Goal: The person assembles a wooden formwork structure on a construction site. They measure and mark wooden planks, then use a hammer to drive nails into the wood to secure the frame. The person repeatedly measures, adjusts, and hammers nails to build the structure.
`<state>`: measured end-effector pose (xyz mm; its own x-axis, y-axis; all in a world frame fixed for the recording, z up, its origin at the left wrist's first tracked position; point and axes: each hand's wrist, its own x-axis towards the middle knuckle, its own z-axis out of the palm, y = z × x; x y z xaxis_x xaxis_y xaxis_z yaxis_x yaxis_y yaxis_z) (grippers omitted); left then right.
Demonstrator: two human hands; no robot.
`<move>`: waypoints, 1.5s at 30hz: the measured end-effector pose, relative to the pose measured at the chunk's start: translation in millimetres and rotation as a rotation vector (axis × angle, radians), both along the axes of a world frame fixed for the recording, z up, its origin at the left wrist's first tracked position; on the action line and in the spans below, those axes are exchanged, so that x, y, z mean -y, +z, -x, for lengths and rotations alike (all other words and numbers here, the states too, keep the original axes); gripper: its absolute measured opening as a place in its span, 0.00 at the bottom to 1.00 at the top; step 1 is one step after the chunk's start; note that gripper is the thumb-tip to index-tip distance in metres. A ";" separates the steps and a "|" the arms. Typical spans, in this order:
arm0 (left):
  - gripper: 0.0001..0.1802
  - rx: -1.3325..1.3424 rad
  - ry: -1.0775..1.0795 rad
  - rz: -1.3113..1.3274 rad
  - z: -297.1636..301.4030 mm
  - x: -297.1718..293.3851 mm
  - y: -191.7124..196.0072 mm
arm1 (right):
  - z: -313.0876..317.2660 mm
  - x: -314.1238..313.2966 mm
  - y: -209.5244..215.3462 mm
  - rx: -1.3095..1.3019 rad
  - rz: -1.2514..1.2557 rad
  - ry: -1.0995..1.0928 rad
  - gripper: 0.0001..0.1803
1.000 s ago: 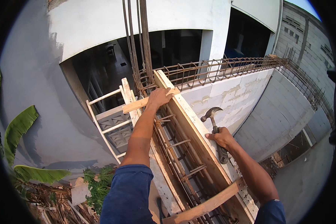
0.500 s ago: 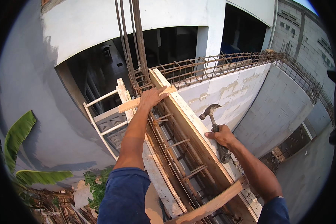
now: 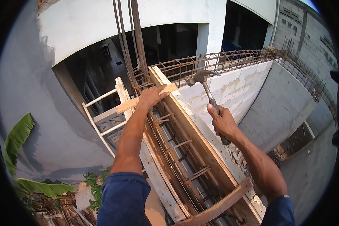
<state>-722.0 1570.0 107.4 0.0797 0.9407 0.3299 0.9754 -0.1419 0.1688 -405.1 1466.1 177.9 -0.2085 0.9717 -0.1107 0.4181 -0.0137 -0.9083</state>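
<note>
the left hand is stretched forward at the end of a straight, bare forearm, with the blue sleeve seen at the lower edge. its palm is laid flat on a short wooden cross batten, the fingers curled loosely over the batten's far end where it meets the long formwork boards; the batten is pressed down rather than clenched.

the right hand is raised to the right of the trough, wrist bent back, and is closed tightly round the dark handle of a claw hammer. the hammer is held nearly upright, tilted slightly left, its steel head lifted above and to the right of the batten's end, well clear of the wood.

between the two arms a narrow beam form is seen: the left side board and the right side board are set on edge, and a rusty rebar cage with stirrups is laid along the trough between them. a second batten is fixed across the boards near the lower edge. vertical rebars rise just behind the left hand. a pale block wall runs off to the right, topped by more rebar cage. a white ladder frame is leaned left of the form, and banana leaves are seen far below on the left.
</note>
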 end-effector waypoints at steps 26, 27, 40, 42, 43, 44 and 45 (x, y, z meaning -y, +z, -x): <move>0.35 0.012 -0.006 -0.010 0.2 -0.3 -2.3 | 89.4 -65.0 36.3 0.073 -0.566 -0.075 0.26; 0.35 0.010 -0.001 0.001 -0.5 0.4 -2.0 | 90.4 -64.1 35.4 0.113 -0.579 -0.078 0.27; 0.34 0.014 0.014 0.017 -0.2 -0.2 -0.3 | 87.8 -57.0 36.4 0.026 -0.602 -0.117 0.26; 0.35 0.014 0.033 0.064 -0.8 0.7 0.1 | 88.5 -54.5 35.0 0.169 -0.660 -0.110 0.26; 0.36 0.029 0.026 0.053 -0.5 0.9 0.8 | 88.3 -52.9 33.6 0.382 -0.579 -0.061 0.26; 0.36 0.009 0.037 0.087 -1.5 0.6 1.1 | 81.7 -53.6 35.9 0.518 -0.088 0.119 0.28; 0.36 -0.007 0.038 0.076 -0.8 1.2 1.5 | 79.9 -53.1 36.6 0.481 -0.139 0.116 0.28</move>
